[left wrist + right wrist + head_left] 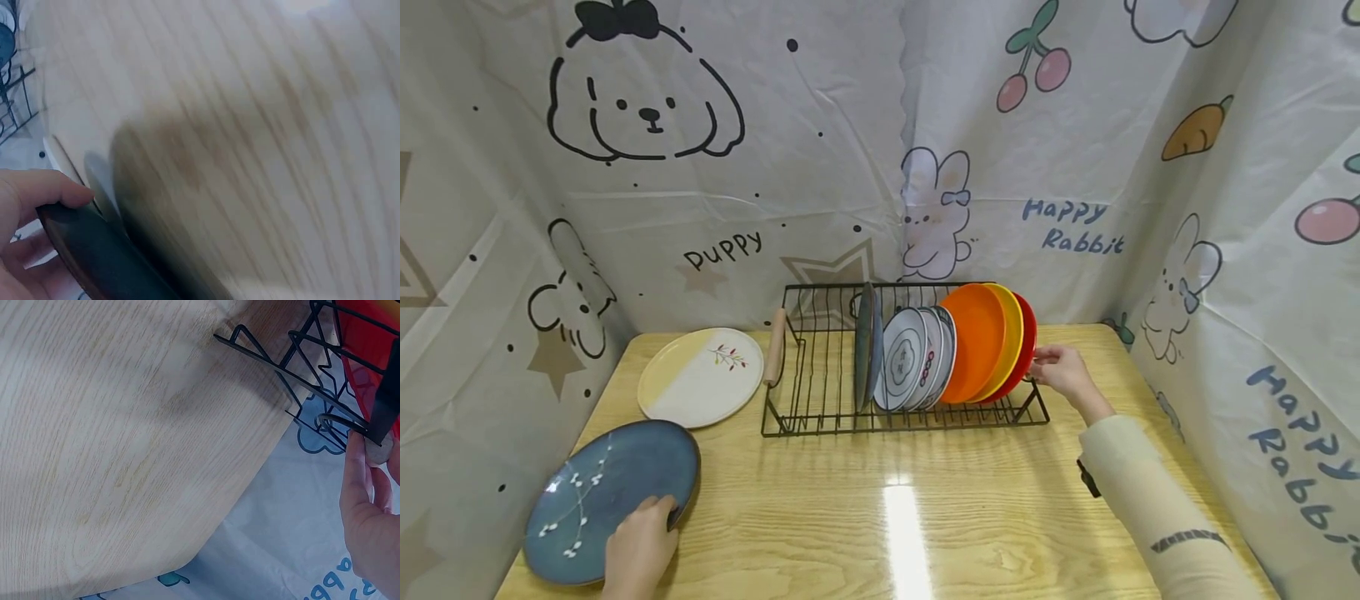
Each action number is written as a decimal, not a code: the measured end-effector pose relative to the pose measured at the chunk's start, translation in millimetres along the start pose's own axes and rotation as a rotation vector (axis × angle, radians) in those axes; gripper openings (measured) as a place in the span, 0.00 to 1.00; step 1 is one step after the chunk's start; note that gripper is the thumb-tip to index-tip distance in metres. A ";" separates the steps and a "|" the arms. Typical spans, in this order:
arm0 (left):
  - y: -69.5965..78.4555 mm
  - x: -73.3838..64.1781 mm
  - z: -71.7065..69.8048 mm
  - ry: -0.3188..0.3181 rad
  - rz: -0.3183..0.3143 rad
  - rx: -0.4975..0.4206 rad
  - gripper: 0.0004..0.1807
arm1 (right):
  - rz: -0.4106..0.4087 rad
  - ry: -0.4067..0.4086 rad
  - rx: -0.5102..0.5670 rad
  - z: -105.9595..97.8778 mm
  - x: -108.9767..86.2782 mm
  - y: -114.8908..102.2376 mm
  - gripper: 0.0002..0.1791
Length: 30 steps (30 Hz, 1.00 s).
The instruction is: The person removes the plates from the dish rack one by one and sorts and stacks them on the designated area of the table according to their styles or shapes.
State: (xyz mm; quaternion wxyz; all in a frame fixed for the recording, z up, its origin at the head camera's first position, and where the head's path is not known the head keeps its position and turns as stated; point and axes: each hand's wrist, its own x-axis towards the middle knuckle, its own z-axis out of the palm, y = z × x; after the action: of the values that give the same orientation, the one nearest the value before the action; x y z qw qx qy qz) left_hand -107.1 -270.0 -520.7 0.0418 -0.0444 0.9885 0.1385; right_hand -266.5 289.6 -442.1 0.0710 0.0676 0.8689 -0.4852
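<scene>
At the left front, my left hand (640,546) grips the right rim of an oval blue plate (632,467) with a white blossom sprig on it. The left wrist view shows the thumb over one side of the plate's edge (106,256), other fingers beneath, and its shadow on the wood. My right hand (1063,371) holds the right end handle (377,450) of a black wire dish rack (820,287). Standing in the rack are dark blue-grey plates (865,358), several white patterned plates (901,354), and an orange plate (973,333), a yellow plate (1017,333) and a red plate (1030,329).
A cream and yellow plate (700,379) with a red-berry sprig lies flat left of the rack, behind the blue plate. The rack's left end has a wooden handle (776,346). Printed cloth (835,150) hangs around the back and sides of the wooden table (805,517).
</scene>
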 end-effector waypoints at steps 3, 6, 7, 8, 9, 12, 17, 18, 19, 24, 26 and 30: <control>4.6 2.6 2.8 0.001 0.004 0.004 0.15 | 0.001 0.002 0.004 0.4 1.6 1.2 0.19; 7.2 4.1 5.4 0.010 0.008 0.007 0.15 | 0.002 0.005 0.004 0.7 1.6 1.1 0.19; 8.0 5.0 5.8 -0.002 0.003 0.011 0.15 | 0.002 0.006 0.002 0.7 1.7 1.2 0.19; 8.7 5.7 6.5 -0.009 0.001 0.013 0.16 | 0.000 0.006 0.000 0.8 1.8 1.4 0.19; 9.1 6.3 7.2 -0.013 -0.001 0.013 0.16 | -0.002 0.005 -0.001 0.7 2.0 1.7 0.19; 9.8 7.3 8.5 -0.007 -0.002 0.011 0.16 | 0.003 0.005 0.001 0.8 2.2 2.2 0.19; 10.7 8.7 8.2 0.008 0.006 0.003 0.15 | 0.000 0.000 0.001 0.1 1.9 2.7 0.19; 11.2 9.3 7.5 -0.003 0.001 0.003 0.15 | 0.000 0.001 0.000 0.0 1.9 2.7 0.19; 11.8 10.1 6.4 -0.020 -0.003 0.002 0.15 | -0.003 -0.001 -0.003 0.0 1.7 2.6 0.19; 14.1 14.6 -1.1 -0.119 -0.032 -0.012 0.16 | -0.002 -0.001 -0.007 -0.1 1.5 2.6 0.19; 14.4 16.8 -4.6 -0.160 -0.046 -0.021 0.16 | -0.005 -0.001 -0.008 -0.3 1.6 2.9 0.19; 13.5 22.3 -11.6 -0.243 -0.066 -0.027 0.17 | -0.010 -0.006 0.002 -0.3 1.7 3.4 0.19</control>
State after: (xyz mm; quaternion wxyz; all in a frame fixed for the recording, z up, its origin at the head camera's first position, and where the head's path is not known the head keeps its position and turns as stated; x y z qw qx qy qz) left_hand -131.4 -262.0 -508.1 0.1651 -0.0602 0.9722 0.1548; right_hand -267.6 291.7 -445.0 0.0711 0.0617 0.8685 -0.4866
